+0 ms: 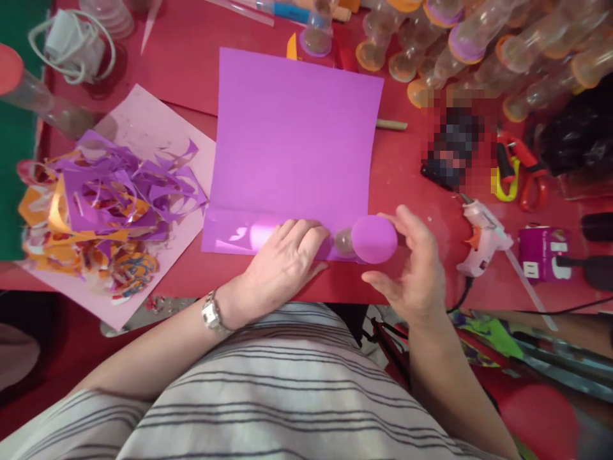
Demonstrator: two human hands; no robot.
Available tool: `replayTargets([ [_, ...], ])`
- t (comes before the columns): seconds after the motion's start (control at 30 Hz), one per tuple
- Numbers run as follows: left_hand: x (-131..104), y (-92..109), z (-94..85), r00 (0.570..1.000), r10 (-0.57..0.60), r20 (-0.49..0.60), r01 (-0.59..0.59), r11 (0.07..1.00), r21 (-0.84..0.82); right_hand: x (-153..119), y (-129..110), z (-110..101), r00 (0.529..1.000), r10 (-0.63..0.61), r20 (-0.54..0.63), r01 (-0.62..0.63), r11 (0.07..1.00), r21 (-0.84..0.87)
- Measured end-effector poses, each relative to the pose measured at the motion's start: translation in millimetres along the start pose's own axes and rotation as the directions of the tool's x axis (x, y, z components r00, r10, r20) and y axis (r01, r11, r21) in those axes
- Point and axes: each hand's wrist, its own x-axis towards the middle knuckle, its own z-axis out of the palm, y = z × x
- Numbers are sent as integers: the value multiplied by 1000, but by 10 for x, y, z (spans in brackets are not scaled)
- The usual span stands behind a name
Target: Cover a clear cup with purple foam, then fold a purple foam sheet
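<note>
A large purple sheet point(294, 140) lies on the red table. Across its lower edge my left hand point(290, 255) rests, fingers bent together over something clear and shiny, mostly hidden under the palm. Just right of those fingers lies a clear plastic piece point(343, 243), joined to or beside a purple disc point(375, 239). My right hand point(414, 262) is around the disc's right side, thumb and fingers spread apart; its fingertips are near the disc's upper right edge, and nothing is gripped between them.
Paper scraps point(110, 204) are heaped on a pink sheet point(138, 108) at left. A glue gun point(481, 236), a purple box point(541, 252), red-handled pliers point(531, 172) and a partly blurred black object point(450, 147) lie at right. Several clear tubes point(469, 41) stand behind.
</note>
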Motion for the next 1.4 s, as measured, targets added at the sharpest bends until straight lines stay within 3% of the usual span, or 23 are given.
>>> replayTargets([
  [0.1, 143, 39, 88, 1000, -5, 0, 5, 999, -37, -64, 74, -19, 991, 79, -104, -65, 989, 133],
  [0.23, 226, 52, 166, 999, -20, -36, 18, 998, -68, -169, 93, 52, 923, 164, -349, -83, 969, 235],
  [0.33, 266, 63, 196, 998, -37, -60, 33, 997, -67, -238, 52, 144, 885, 220, -411, -125, 961, 246],
  [0.47, 304, 82, 197, 997, -51, -58, 48, 998, -47, -310, 14, 189, 876, 306, -374, -195, 932, 306],
  [0.63, 354, 100, 181, 996, -77, -47, 74, 995, -69, -386, 25, 102, 902, 334, -275, -211, 894, 394],
  [0.77, 351, 84, 179, 998, -52, -31, 48, 994, -97, -395, 50, 49, 930, 284, -232, -173, 897, 407],
  [0.93, 258, 16, 184, 994, -104, 28, 107, 982, -153, -265, 51, -9, 954, 234, -187, -134, 892, 432],
  [1.17, 287, -26, 164, 996, -84, 43, 92, 963, -254, -156, 61, -113, 966, 234, -105, -170, 890, 423],
  [1.4, 301, -9, 137, 995, -89, 52, 98, 971, -219, -122, 82, -138, 966, 237, -103, -165, 872, 461],
])
